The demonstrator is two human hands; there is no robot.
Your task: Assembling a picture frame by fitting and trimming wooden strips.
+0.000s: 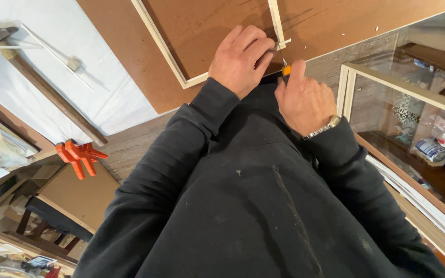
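1. Pressing down on the corner of a pale wooden frame (181, 77), the left hand (240, 59) lies flat with its fingers curled over the spot where two frame strips meet; I judge this is to keep the joint from shifting while the other hand works on it.

2. The right hand (305, 100) is closed in a fist around a small tool with an orange handle (286, 69); only the handle's top and a thin dark blade or tip show above the thumb, so what kind of tool it is cannot be told for sure.

3. The tool's tip points at the frame corner, just beside the left fingertips, so the two hands sit close together with the joint between them.

4. The frame rests on a brown board (336, 25), which seems to serve as a flat backing for it.

5. The person leans right over the work in a dark sweatshirt (243, 206), with a metal watch (324, 127) on the right wrist.

6. Well apart to the left, a hammer (42, 82) lies on a white sheet (104, 87), and orange clamps (78, 154) sit lower down near a table edge.

7. On the right stands a glass-fronted cabinet (413, 103) with small bottles and boxes inside.
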